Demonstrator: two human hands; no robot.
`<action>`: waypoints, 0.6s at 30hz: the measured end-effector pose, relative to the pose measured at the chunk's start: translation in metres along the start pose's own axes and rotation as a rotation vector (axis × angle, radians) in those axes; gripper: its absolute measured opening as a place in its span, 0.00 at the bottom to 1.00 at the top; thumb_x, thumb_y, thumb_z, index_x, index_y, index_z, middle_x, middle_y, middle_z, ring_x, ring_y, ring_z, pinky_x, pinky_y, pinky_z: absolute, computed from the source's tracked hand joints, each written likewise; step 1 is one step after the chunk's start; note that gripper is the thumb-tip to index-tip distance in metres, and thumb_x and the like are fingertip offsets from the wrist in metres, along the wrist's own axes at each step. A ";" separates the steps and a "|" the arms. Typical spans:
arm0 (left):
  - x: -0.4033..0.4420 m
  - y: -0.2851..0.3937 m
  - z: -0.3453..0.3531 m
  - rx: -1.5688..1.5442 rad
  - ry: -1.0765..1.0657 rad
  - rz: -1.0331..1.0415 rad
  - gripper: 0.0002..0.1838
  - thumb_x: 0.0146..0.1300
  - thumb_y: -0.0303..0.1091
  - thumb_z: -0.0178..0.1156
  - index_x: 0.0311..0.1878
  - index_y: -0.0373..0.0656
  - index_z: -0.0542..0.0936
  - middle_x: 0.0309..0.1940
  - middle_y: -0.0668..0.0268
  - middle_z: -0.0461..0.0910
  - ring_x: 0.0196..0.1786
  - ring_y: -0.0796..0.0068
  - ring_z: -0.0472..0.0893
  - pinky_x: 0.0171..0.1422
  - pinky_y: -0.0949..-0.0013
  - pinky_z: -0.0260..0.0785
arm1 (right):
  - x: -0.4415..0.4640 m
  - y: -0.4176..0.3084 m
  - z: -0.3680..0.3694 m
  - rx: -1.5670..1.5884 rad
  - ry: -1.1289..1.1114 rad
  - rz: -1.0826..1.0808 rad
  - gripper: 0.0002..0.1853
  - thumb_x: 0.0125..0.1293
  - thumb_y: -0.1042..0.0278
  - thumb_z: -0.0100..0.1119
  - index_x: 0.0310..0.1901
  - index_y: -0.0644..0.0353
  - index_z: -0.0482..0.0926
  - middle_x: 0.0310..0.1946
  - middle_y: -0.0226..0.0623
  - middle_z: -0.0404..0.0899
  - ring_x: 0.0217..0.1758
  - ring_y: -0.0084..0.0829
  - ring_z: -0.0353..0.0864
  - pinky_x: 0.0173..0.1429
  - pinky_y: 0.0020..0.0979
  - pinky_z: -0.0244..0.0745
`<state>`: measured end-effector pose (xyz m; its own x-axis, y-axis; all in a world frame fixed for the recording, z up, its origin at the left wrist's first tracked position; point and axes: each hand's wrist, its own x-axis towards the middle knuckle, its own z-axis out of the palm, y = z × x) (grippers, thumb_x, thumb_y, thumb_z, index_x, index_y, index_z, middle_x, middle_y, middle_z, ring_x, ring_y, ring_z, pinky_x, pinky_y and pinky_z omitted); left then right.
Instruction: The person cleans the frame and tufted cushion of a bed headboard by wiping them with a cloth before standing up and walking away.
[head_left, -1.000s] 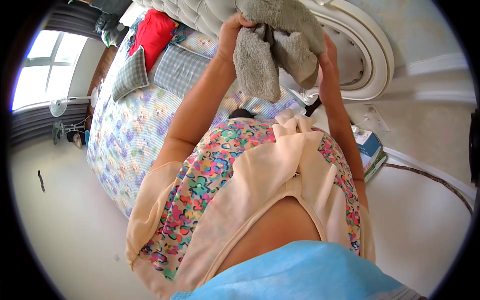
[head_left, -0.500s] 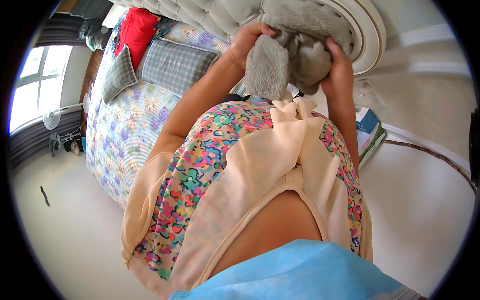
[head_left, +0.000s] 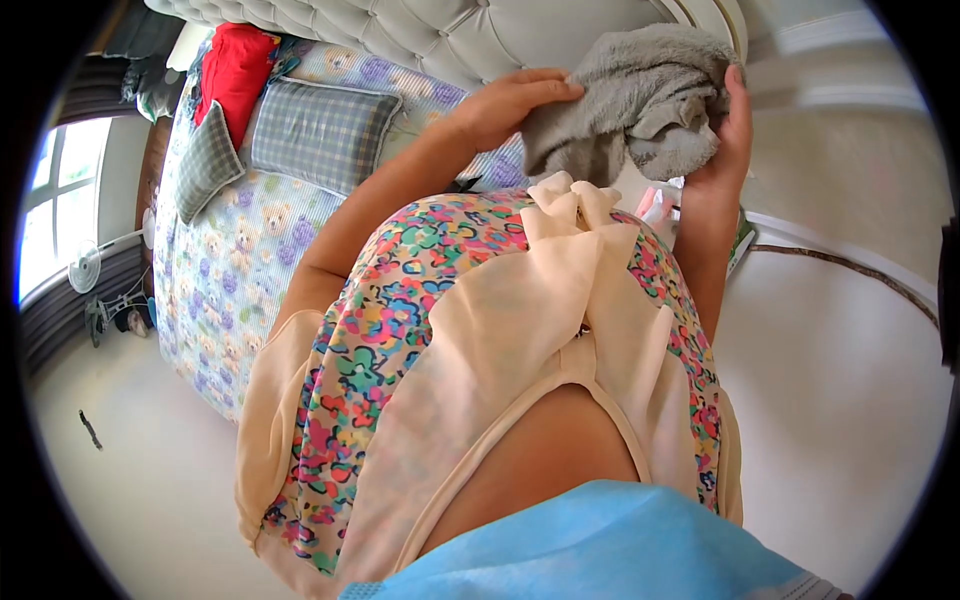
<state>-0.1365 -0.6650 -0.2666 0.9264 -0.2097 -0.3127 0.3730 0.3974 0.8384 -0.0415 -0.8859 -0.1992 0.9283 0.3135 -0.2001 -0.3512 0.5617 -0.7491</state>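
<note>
A bunched grey fluffy cloth (head_left: 640, 95) is held up between my two hands, in front of the tufted headboard. My left hand (head_left: 515, 105) is at the cloth's left edge, its thumb against the fabric and its other fingers partly behind. On the other side my right hand (head_left: 728, 140) grips the right end, thumb pointing up along the edge. The cloth hides part of my right hand's fingers. Folds hang lower at the left and centre of the cloth.
The bed (head_left: 250, 250) with a bear-print sheet lies to the left, bearing checked pillows (head_left: 325, 135) and a red cloth (head_left: 235, 80). Behind it rises the headboard (head_left: 430, 30). A white fan (head_left: 84, 268) stands near the window. A cable (head_left: 850, 265) runs along the right wall.
The grey cloth has moved right in view and is spread wider between my hands. My left hand has shifted right with it, its fingers straighter. The view has turned, moving the bed leftward.
</note>
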 end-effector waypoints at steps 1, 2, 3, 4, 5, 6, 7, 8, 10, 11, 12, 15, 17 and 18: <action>0.003 0.003 -0.006 -0.066 -0.011 0.016 0.26 0.75 0.46 0.58 0.65 0.34 0.77 0.58 0.59 0.83 0.59 0.72 0.82 0.66 0.65 0.74 | -0.003 -0.002 -0.005 -0.020 -0.007 0.007 0.22 0.73 0.54 0.61 0.60 0.62 0.79 0.53 0.39 0.84 0.55 0.36 0.85 0.61 0.40 0.80; 0.004 0.006 -0.011 -0.132 -0.020 0.033 0.25 0.76 0.46 0.59 0.64 0.34 0.78 0.56 0.59 0.84 0.55 0.72 0.84 0.63 0.66 0.77 | -0.005 -0.002 -0.009 -0.021 -0.004 0.006 0.22 0.73 0.54 0.61 0.60 0.62 0.79 0.53 0.39 0.84 0.55 0.36 0.85 0.61 0.40 0.80; 0.002 0.015 -0.021 -0.190 0.006 -0.013 0.24 0.76 0.47 0.59 0.62 0.35 0.79 0.51 0.60 0.86 0.50 0.73 0.86 0.56 0.69 0.80 | -0.001 0.003 -0.005 -0.039 0.059 0.002 0.23 0.74 0.54 0.60 0.61 0.63 0.78 0.56 0.41 0.83 0.58 0.37 0.83 0.63 0.41 0.78; 0.001 0.019 -0.020 -0.191 0.005 -0.016 0.24 0.76 0.47 0.59 0.62 0.35 0.79 0.51 0.60 0.86 0.50 0.73 0.86 0.56 0.69 0.80 | -0.003 0.006 -0.009 -0.054 0.119 -0.007 0.25 0.74 0.55 0.60 0.63 0.64 0.77 0.58 0.43 0.82 0.60 0.39 0.82 0.66 0.42 0.77; 0.000 0.021 -0.018 -0.096 0.007 -0.029 0.24 0.75 0.46 0.59 0.61 0.34 0.79 0.50 0.60 0.86 0.50 0.74 0.86 0.56 0.69 0.81 | -0.009 0.008 -0.012 -0.052 0.120 -0.009 0.25 0.74 0.55 0.60 0.63 0.64 0.77 0.58 0.43 0.82 0.60 0.39 0.82 0.66 0.42 0.77; 0.000 0.023 -0.016 0.002 0.007 -0.038 0.24 0.75 0.46 0.60 0.61 0.34 0.79 0.50 0.60 0.86 0.49 0.74 0.85 0.56 0.69 0.81 | -0.015 0.010 -0.013 -0.115 0.162 -0.056 0.24 0.73 0.57 0.61 0.64 0.65 0.77 0.59 0.43 0.82 0.61 0.39 0.82 0.66 0.42 0.77; -0.001 0.024 -0.015 0.093 -0.016 -0.047 0.24 0.74 0.45 0.60 0.62 0.33 0.79 0.50 0.60 0.85 0.49 0.74 0.85 0.55 0.70 0.81 | -0.017 0.012 -0.013 -0.180 0.202 -0.107 0.25 0.72 0.59 0.63 0.64 0.65 0.76 0.59 0.43 0.81 0.62 0.38 0.82 0.66 0.43 0.77; -0.002 0.021 -0.013 0.096 -0.021 -0.038 0.24 0.74 0.45 0.60 0.62 0.33 0.79 0.50 0.60 0.85 0.49 0.74 0.85 0.55 0.70 0.81 | -0.014 0.020 -0.023 -0.278 0.194 -0.196 0.26 0.71 0.61 0.63 0.65 0.68 0.75 0.60 0.42 0.81 0.63 0.37 0.81 0.67 0.40 0.75; 0.000 0.012 -0.010 0.174 0.013 0.049 0.25 0.73 0.44 0.61 0.63 0.32 0.77 0.49 0.61 0.85 0.47 0.74 0.85 0.54 0.71 0.80 | -0.028 0.027 -0.021 -0.755 0.141 -0.377 0.25 0.70 0.65 0.65 0.64 0.66 0.75 0.56 0.39 0.82 0.59 0.30 0.80 0.63 0.33 0.76; 0.001 0.010 -0.009 0.165 0.009 0.079 0.29 0.73 0.44 0.62 0.66 0.30 0.75 0.55 0.57 0.83 0.54 0.69 0.84 0.60 0.70 0.77 | -0.037 0.031 -0.015 -0.805 0.079 -0.281 0.30 0.69 0.65 0.66 0.69 0.67 0.70 0.58 0.40 0.80 0.58 0.30 0.79 0.65 0.33 0.74; 0.000 0.009 -0.003 0.168 0.009 0.090 0.29 0.73 0.44 0.62 0.66 0.30 0.75 0.55 0.57 0.83 0.54 0.69 0.84 0.60 0.70 0.77 | -0.039 0.042 -0.022 -0.854 -0.036 -0.255 0.43 0.65 0.60 0.71 0.76 0.66 0.58 0.67 0.44 0.72 0.65 0.35 0.75 0.71 0.36 0.69; -0.007 0.001 0.015 0.509 0.015 0.200 0.35 0.75 0.48 0.57 0.74 0.30 0.66 0.69 0.51 0.72 0.68 0.63 0.75 0.71 0.65 0.69 | -0.035 0.091 -0.043 -0.762 -0.317 -0.409 0.60 0.57 0.58 0.79 0.80 0.64 0.43 0.75 0.47 0.58 0.75 0.40 0.64 0.77 0.39 0.62; -0.015 -0.005 0.023 0.549 -0.156 0.183 0.40 0.77 0.53 0.51 0.79 0.32 0.59 0.75 0.50 0.65 0.76 0.61 0.67 0.78 0.62 0.61 | -0.043 0.098 -0.031 -0.689 -0.266 -0.392 0.58 0.56 0.63 0.80 0.80 0.63 0.46 0.74 0.47 0.61 0.74 0.39 0.67 0.75 0.39 0.65; -0.020 0.000 0.024 0.493 -0.196 0.130 0.40 0.77 0.54 0.51 0.80 0.33 0.59 0.76 0.51 0.65 0.76 0.61 0.67 0.78 0.62 0.61 | -0.048 0.089 -0.022 -0.690 -0.278 -0.400 0.58 0.56 0.63 0.80 0.80 0.63 0.46 0.74 0.47 0.61 0.74 0.39 0.67 0.75 0.39 0.65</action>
<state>-0.1560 -0.6820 -0.2497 0.9189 -0.3677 -0.1429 0.1437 -0.0252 0.9893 -0.1141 -0.8680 -0.2706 0.8710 0.4186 0.2572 0.2348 0.1051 -0.9663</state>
